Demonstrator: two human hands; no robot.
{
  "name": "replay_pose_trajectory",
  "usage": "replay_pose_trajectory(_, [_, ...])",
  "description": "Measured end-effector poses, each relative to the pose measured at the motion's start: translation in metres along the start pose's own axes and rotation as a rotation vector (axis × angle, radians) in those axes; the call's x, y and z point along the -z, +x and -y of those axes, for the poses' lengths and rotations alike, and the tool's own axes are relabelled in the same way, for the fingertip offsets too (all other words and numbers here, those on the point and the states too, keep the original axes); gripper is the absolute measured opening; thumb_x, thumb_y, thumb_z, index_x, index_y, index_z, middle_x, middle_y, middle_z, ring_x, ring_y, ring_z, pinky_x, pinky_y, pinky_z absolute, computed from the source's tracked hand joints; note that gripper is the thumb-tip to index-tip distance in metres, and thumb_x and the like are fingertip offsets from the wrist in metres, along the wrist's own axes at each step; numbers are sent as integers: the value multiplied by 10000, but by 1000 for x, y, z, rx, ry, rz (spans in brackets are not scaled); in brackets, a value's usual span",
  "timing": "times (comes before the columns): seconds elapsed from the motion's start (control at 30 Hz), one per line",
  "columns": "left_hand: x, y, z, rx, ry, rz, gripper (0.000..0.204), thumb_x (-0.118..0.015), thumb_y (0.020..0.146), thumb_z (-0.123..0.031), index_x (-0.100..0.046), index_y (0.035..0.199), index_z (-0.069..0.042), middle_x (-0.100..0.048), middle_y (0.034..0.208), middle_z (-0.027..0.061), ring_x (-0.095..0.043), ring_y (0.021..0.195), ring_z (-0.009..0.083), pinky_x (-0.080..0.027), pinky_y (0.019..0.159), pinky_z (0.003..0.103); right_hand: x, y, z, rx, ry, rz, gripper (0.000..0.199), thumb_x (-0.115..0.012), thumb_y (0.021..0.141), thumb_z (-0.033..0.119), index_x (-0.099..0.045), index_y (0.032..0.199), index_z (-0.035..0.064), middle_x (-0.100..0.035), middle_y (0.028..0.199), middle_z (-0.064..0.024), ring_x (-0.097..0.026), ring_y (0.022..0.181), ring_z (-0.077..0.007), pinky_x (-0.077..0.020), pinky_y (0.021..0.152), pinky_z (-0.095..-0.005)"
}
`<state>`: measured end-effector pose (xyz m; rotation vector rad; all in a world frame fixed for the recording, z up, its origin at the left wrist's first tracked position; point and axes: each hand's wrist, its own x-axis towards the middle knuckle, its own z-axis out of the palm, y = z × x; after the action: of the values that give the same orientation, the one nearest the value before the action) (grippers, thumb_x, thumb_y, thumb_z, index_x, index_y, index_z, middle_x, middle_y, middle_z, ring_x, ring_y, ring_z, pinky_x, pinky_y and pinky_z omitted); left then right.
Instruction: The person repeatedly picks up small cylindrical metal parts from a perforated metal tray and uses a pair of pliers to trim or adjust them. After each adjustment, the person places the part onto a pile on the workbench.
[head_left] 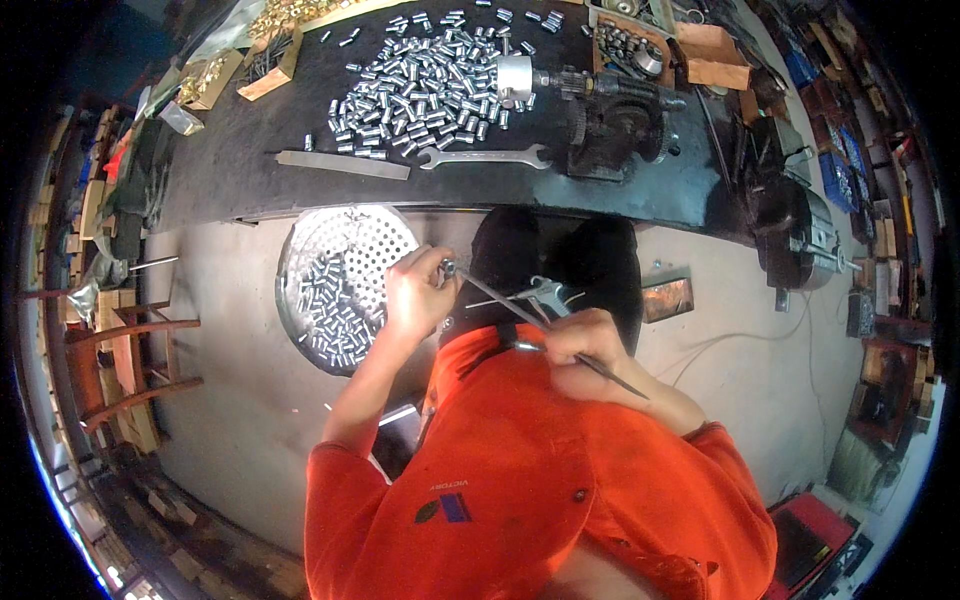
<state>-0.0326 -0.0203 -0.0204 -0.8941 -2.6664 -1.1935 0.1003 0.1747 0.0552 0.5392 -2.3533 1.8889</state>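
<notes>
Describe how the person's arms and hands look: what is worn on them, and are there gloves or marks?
Both hands are bare: the left hand and the right hand wear no gloves. I cannot make out any ring or watch. The forearms are uncovered too. The orange shirt has short sleeves that end near the elbows. On its front there is a small dark badge.

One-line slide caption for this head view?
Left hand holds a small metal sleeve while right hand works a thin rod into it, above a perforated pan.

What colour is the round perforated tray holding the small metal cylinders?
Shiny silver metal, the perforated tray shows best in the head view.
</notes>
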Motion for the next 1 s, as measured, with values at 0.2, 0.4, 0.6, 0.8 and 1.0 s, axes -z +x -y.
replay_pose_trajectory(0.2, [0,1,-4,-53,15,14,223,-684,554,-17,-610,760,-57,-539,620,72,-540,507,232,-427,474,323,-1,-1,-8,-79,43,22,217,-523,605,-10,-316,559,33,-270,510,-90,-323,422,-209,-252,428,-328])
replay_pose_trajectory(0.4, [-8,0,-16,-207,-58,52,243,-674,545,-36,-615,781,-45,-485,576,64,-478,470,191,-367,439,313,-13,11,-33,-115,58,10,178,-521,659,2,-375,557,14,-290,498,-98,-304,424,-132,-262,415,-302])
replay_pose_trajectory(0.6, [-23,0,-30,-279,-125,124,257,-701,542,-56,-611,781,-42,-584,677,88,-547,534,207,-423,483,322,-17,24,-46,-121,48,-45,196,-528,689,37,-377,568,7,-331,504,-117,-366,415,-180,-288,424,-329])
replay_pose_trajectory(0.8, [-14,51,11,-177,137,93,188,-659,622,-109,-662,810,-107,-614,652,93,-604,556,269,-490,529,368,9,0,-31,-70,-16,-173,210,-498,615,-18,-317,523,38,-281,474,-67,-286,401,-169,-233,412,-311])
replay_pose_trajectory(1.0, [11,171,42,-72,277,-97,227,-622,694,-114,-655,917,-84,-649,705,122,-639,630,285,-507,595,371,13,-3,-15,-209,-8,-183,176,-472,627,-25,-352,511,29,-308,465,-30,-312,452,-66,-248,409,-269])
